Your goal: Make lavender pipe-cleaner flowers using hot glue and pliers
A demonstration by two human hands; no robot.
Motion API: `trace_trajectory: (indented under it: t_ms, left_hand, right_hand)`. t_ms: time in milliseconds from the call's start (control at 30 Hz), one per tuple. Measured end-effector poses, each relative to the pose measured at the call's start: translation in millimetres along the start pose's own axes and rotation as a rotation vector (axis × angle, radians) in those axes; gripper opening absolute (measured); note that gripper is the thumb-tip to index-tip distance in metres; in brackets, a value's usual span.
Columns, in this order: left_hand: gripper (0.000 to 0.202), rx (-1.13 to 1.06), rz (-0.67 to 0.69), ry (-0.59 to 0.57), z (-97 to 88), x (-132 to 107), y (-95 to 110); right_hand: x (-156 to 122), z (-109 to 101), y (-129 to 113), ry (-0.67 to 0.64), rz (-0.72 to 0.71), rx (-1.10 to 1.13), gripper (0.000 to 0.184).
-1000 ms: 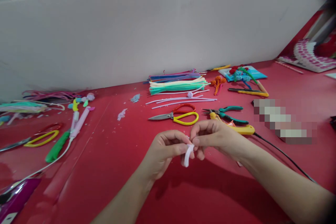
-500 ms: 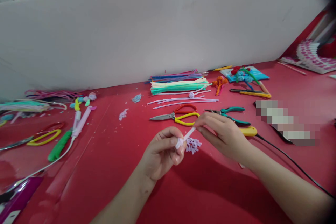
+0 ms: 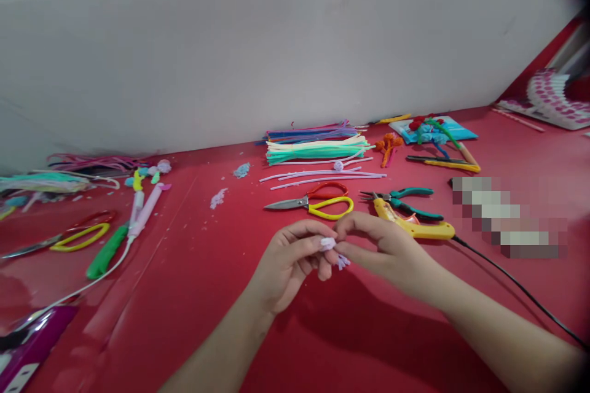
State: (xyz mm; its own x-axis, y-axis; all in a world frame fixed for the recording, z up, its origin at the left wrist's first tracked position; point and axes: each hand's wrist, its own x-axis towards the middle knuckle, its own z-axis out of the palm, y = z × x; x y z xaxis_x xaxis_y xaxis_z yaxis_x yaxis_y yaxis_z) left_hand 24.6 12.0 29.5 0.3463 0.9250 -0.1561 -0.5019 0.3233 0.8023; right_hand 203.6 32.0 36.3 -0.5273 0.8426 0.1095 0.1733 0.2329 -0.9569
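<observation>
My left hand and my right hand meet over the red table, fingertips pinched together on a small lilac pipe-cleaner piece. A frayed lilac end pokes out just below my right fingers. Both hands are closed on this piece and hover a little above the tabletop. Red-and-yellow scissors lie just beyond my hands.
Teal pliers and a yellow glue gun with a black cord lie to the right. A bundle of coloured pipe cleaners sits by the white partition. More scissors, a green-handled tool and craft pieces lie left.
My right hand had pulled the lilac strand out to the upper right; now it has come back to my left hand, with the piece bunched small between the fingertips.
</observation>
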Motion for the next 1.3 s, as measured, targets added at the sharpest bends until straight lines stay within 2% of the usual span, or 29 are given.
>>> trace_trajectory:
  t_ms: [100, 200, 300, 467, 533, 633, 733, 833, 933, 1033, 1067, 1167, 1300]
  left_hand:
    - [0.010, 0.003, -0.008, -0.019, -1.5, 0, 1]
    - [0.011, -0.030, -0.041, -0.036, -2.2, 1, 1]
    - [0.010, -0.086, -0.073, -0.028, -2.2, 1, -1]
    - [0.005, -0.155, -0.073, -0.033, -2.7, -1, 0]
    - [0.005, -0.129, -0.070, -0.047, -3.5, -1, 2]
    - [0.004, 0.051, -0.056, -0.028, -5.2, -1, 6]
    - [0.006, 0.417, -0.005, 0.062, -6.1, 0, 9]
    - [0.004, 0.793, 0.020, 0.099, -6.2, -1, 12]
    - [0.008, 0.993, 0.070, 0.104, -6.8, -4, 16]
    - [0.005, 0.870, 0.107, 0.099, -7.4, -4, 19]
    - [0.004, 0.755, 0.112, 0.108, -7.0, -3, 19]
    - [0.020, 0.380, 0.134, 0.158, -3.4, 0, 12]
    - [0.006, 0.215, 0.170, 0.188, 2.6, 3, 0]
  right_hand:
    - [2, 1, 2, -0.076, 0.115, 0.285, 0.012]
    - [3, -2, 1, -0.100, 0.183, 0.341, 0.018]
    - [3, -6, -2, -0.103, 0.172, 0.230, 0.014]
    - [1, -12, -9, -0.043, 0.120, -0.163, 0.012]
    - [0, -14, -10, -0.044, 0.101, -0.241, 0.012]
    - [0, -14, -9, -0.106, 0.081, -0.238, 0.011]
    - [0, -13, -5, -0.164, 0.108, -0.233, 0.017]
    - [0, -13, -1, -0.193, 0.172, -0.269, 0.019]
    - [1, -13, 0, -0.207, 0.195, -0.282, 0.018]
    - [3, -11, 1, -0.198, 0.231, -0.140, 0.013]
    - [4, -10, 2, -0.190, 0.230, -0.057, 0.012]
    - [5, -3, 5, -0.108, 0.184, 0.128, 0.011]
    - [5, 11, 8, -0.001, 0.148, 0.124, 0.010]
